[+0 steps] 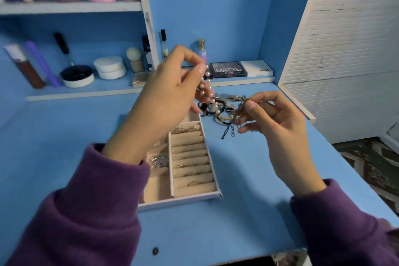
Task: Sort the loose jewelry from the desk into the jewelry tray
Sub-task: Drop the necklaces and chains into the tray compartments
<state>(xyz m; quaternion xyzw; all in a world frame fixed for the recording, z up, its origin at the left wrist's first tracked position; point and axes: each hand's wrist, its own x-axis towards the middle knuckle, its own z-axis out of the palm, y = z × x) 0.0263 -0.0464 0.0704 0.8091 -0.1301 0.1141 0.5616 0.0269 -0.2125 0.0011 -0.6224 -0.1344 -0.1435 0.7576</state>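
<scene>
A tangle of jewelry (224,110) hangs above the blue desk (248,168), made of a pearl strand, black cords and gold pieces. My left hand (168,97) pinches the pearl strand (205,88) between thumb and fingers and lifts it. To the right, my right hand (274,123) pinches a gold piece (244,101) of the same tangle. Below my left hand lies the beige jewelry tray (192,197) with ring rolls on its right side and small compartments on its left. Several rings and a silver leaf-shaped piece (158,161) lie in it. My left arm hides part of the tray.
A low shelf at the back holds a MATTE palette (228,69), a white box (257,68), white jars (110,67), a black jar (76,75) and bottles. An upper shelf (71,6) carries more cosmetics. The desk's right edge drops to the floor beside a white wall panel (345,49).
</scene>
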